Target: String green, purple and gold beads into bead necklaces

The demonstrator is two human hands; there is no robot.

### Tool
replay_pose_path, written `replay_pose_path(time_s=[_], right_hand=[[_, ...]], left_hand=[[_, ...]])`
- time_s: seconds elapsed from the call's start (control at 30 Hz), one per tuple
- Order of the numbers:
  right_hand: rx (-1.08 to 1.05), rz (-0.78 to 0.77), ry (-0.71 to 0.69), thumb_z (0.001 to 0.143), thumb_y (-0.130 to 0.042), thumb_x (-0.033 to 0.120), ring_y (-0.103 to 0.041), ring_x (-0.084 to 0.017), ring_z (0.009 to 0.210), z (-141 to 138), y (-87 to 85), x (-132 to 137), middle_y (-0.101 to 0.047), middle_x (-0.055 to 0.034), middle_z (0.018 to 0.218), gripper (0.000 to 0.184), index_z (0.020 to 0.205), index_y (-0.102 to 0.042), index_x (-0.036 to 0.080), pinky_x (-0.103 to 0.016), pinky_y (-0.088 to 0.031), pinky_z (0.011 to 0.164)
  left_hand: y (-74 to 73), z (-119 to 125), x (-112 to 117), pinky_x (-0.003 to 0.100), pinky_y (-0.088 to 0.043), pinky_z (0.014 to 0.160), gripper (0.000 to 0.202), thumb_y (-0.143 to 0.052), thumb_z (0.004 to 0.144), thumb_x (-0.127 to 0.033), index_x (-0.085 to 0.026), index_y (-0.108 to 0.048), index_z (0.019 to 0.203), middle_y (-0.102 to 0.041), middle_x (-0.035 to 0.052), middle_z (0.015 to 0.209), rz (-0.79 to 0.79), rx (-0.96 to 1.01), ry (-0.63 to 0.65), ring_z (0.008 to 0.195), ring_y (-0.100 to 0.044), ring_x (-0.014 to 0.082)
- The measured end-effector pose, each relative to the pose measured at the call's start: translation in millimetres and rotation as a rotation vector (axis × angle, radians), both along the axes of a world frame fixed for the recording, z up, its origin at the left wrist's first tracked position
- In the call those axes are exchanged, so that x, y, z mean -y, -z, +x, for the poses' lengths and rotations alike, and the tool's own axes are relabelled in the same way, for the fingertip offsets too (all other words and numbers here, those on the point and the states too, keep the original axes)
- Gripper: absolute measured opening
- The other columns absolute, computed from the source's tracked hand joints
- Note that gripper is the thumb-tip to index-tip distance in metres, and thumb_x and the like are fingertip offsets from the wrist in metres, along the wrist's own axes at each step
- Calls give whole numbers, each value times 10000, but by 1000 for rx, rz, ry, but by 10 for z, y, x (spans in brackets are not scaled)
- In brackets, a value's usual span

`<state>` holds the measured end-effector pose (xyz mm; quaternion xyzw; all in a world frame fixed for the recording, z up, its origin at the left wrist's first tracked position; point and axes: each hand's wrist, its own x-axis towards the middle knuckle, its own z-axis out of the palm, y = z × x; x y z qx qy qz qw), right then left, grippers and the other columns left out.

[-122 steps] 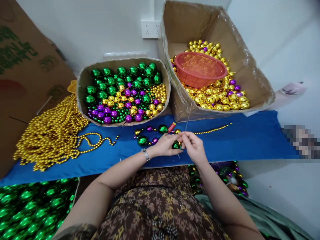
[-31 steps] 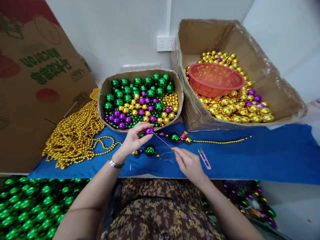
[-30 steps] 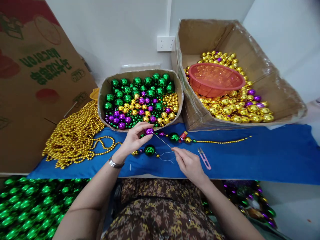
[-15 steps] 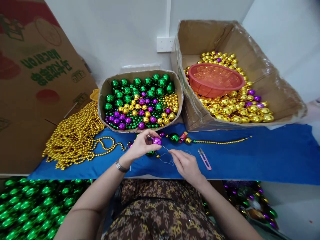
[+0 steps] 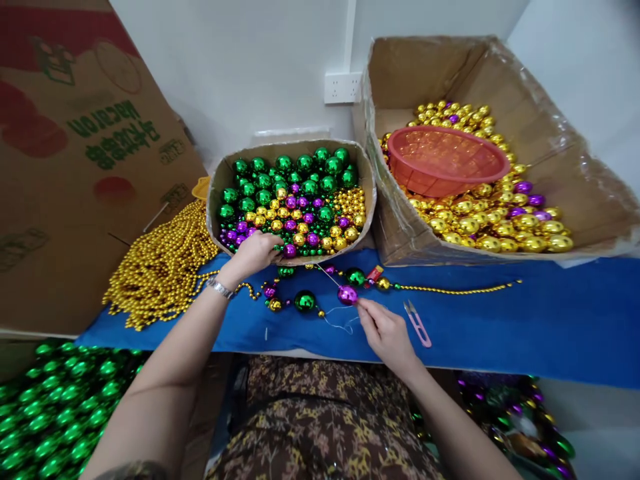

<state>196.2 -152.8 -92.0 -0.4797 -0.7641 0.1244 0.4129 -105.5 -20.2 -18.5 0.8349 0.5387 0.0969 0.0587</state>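
Observation:
My right hand [image 5: 387,332] pinches the end of a long thin needle [image 5: 329,275] over the blue cloth. A shiny purple bead [image 5: 347,295] sits on the needle against my fingertips. Thin pale thread [image 5: 340,325] loops on the cloth below. My left hand [image 5: 256,253] reaches over the front rim of the smaller cardboard box [image 5: 214,220], its fingers drawn together among small beads; what they grip, if anything, is hidden. Behind my right hand curves a partly strung garland with a large green bead [image 5: 305,301], purple and gold beads, and a gold bead strand [image 5: 450,289].
Pink thread snips [image 5: 418,325] lie right of my right hand. A heap of gold bead strands [image 5: 155,273] is at left. A larger box [image 5: 400,230] holds gold beads and a red basket [image 5: 447,160]. Green beads [image 5: 60,413] fill the space below the table's left end.
My left hand has left the purple bead and moved up-left into the small box. The purple bead now rests by my right fingertips on the needle. The view has shifted slightly.

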Motion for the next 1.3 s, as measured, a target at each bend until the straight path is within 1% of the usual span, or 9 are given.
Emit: replay_pose_path(time_s=[0.13,0.3,0.37,0.43,0.57,0.67,1.0,1.2,1.3], right_hand=[[17,22,-11,963,-455,236,-717,-193,811,-50,25,-12,-738,-89,949,237,1079,-656,186,-296,-582,730],[7,7,-11,964,-448,251,-716,-188,794,-60,7,-8,-738,-81,938,251,1088,-659,197,-289,-584,717],[8,5,-13,965,-447,252,-717,-188,796,-60,2,-4,-738,-80,942,252,1087,-660,197,-290,-584,721],[14,5,-19,965,-447,250,-717,-189,802,-71,0,0,-739,-80,948,250,1087,-659,197,-293,-583,727],[8,23,-33,963,-458,236,-718,-186,793,-121,-15,-1,-743,-81,938,235,1074,-660,191,-289,-576,720],[13,33,-41,964,-459,228,-717,-182,784,-154,-44,-3,-745,-80,926,233,1070,-661,183,-284,-570,719],[95,53,-26,971,-436,232,-712,-180,777,-153,-51,6,-743,-81,913,256,1073,-663,171,-280,-561,719],[121,72,-8,976,-426,231,-710,-168,753,-166,-44,-1,-745,-75,899,259,1053,-666,168,-261,-551,692],[125,84,2,973,-433,221,-712,-170,750,-167,-40,-4,-747,-73,897,253,1055,-667,169,-261,-549,689]], left_hand=[[59,-40,-165,300,-448,689,242,-522,782,-126,-210,-694,930,-709,100,873,-44,-344,59,874,-637,254],[95,-42,-193,277,-428,646,223,-525,770,-151,-204,-694,905,-699,92,841,-42,-246,21,825,-631,232],[86,-60,-158,281,-438,662,211,-572,749,-189,-190,-702,915,-703,82,872,-46,16,-32,802,-625,215],[65,-39,-66,274,-441,639,228,-631,741,-259,-170,-707,937,-697,67,840,-90,440,-125,716,-604,176],[16,159,246,213,-397,510,305,-717,725,-333,-161,-708,977,-623,17,667,-434,1296,-237,570,-533,100],[2,337,440,177,-389,483,267,-759,698,-268,-153,-715,935,-624,24,687,-642,1555,-233,608,-555,92],[43,486,581,153,-402,467,247,-778,700,-252,-151,-701,912,-630,21,743,-786,1668,-245,639,-568,86],[45,526,623,163,-406,478,266,-791,693,-288,-153,-690,899,-621,15,753,-685,1573,-243,632,-557,82],[41,554,644,181,-408,486,277,-767,722,-347,-158,-684,907,-612,5,704,-522,1372,-181,590,-535,83]])
